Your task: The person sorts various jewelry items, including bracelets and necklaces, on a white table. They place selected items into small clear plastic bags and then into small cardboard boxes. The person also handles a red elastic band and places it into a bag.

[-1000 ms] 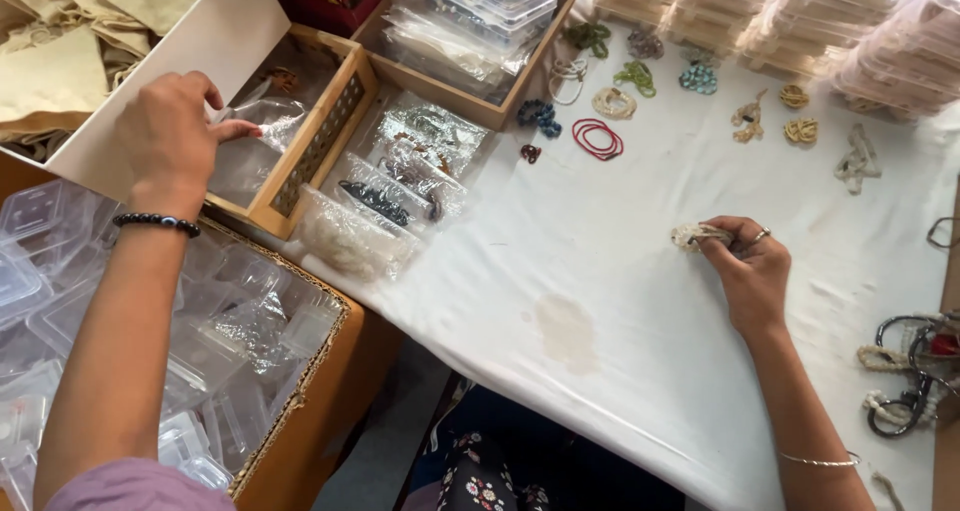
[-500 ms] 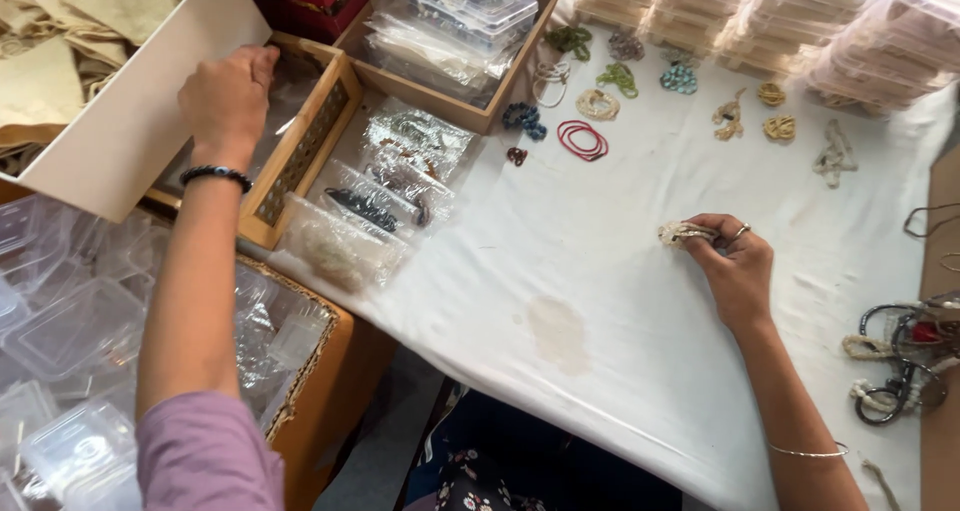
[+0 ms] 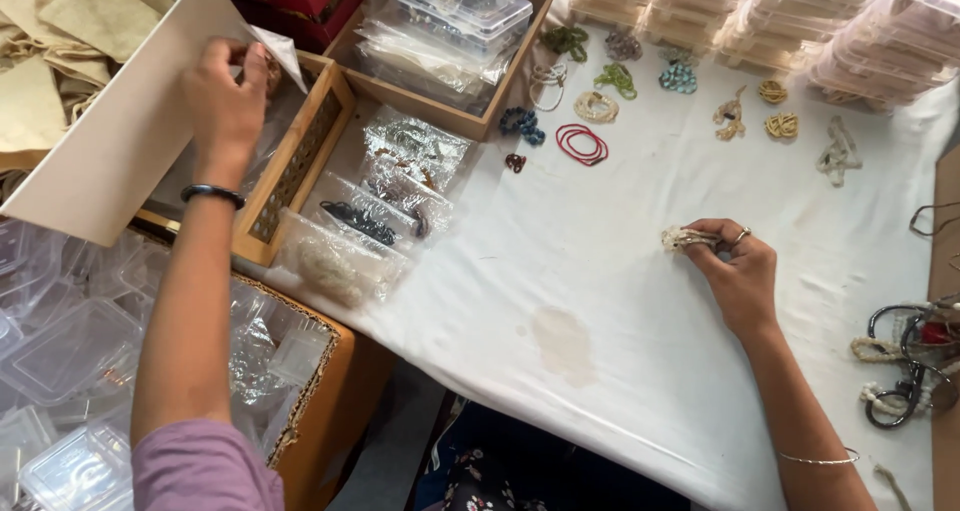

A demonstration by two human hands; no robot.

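Two hands at work: left hand (image 3: 225, 91) pinches a clear plastic pouch (image 3: 275, 56) inside the wooden tray (image 3: 300, 161), right hand (image 3: 735, 271) grips a pale beaded piece (image 3: 678, 238) right of it, awaiting bagging.

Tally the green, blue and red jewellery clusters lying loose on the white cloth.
Green clusters: 2
Blue clusters: 2
Red clusters: 2
Total: 6
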